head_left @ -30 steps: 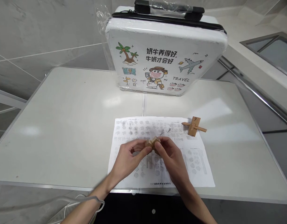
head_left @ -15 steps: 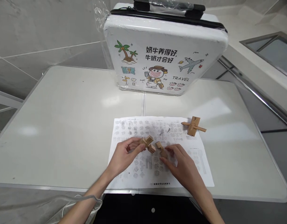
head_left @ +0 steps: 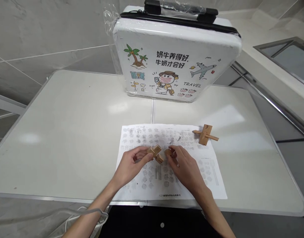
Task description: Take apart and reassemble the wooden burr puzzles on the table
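Observation:
My left hand (head_left: 136,164) is closed on a few joined wooden puzzle pieces (head_left: 156,150), gripped at their left end between thumb and fingers. A notched wooden puzzle piece (head_left: 168,152) is pinched in my right hand (head_left: 185,164), a small gap away from the joined pieces. Much of that piece is hidden by the fingers. Both hands are over a printed sheet of small puzzle diagrams (head_left: 147,180). Right of them, a wooden assembly (head_left: 204,135), a marked flat piece crossed by thinner sticks, rests on the sheet's upper right edge.
A white folding table (head_left: 75,138) with a centre seam (head_left: 153,110) carries everything. At its back stands a white cartoon-printed case (head_left: 176,59) in clear plastic. A grey cable (head_left: 92,210) crosses by my left forearm at the front edge.
My right hand has shifted its grip up along the notched piece, which now shows less between the fingers. The left hand holds almost still. The view has shifted slightly.

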Demonstrator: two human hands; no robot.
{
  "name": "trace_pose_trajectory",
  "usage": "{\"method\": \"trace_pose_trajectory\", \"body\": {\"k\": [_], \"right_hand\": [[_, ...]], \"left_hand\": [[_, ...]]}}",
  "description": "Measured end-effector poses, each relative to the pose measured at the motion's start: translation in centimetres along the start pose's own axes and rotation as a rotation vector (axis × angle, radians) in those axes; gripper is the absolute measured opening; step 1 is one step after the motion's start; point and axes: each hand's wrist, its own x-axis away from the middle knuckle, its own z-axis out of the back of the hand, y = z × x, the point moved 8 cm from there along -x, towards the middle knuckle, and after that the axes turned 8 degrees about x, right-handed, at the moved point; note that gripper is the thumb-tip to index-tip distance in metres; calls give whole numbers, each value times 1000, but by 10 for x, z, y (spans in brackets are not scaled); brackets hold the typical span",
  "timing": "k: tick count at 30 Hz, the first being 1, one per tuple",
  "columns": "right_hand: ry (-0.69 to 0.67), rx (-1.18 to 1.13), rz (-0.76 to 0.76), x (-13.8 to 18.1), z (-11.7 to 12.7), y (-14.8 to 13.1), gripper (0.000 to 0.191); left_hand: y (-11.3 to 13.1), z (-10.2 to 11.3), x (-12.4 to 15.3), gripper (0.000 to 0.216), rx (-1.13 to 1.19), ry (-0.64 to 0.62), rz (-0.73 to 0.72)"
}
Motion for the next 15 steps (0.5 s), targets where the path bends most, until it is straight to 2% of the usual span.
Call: {"method": "trace_pose_trajectory", "body": {"k": [4,9,11,15], "right_hand": [[-8,-103,17,0,9,-8,35],[27,-243,17,2,25,-14,24],[63,-252,-16,3,29,-14,20],[97,-217,-69,6,26,-19,25]], "left_hand": [[-3,4,1,42,33,5,18],[-2,6,1,44,88,-13,-5],[0,7,2,42,87,-14,-16],[4,6,2,38,59,-14,-47]]}}
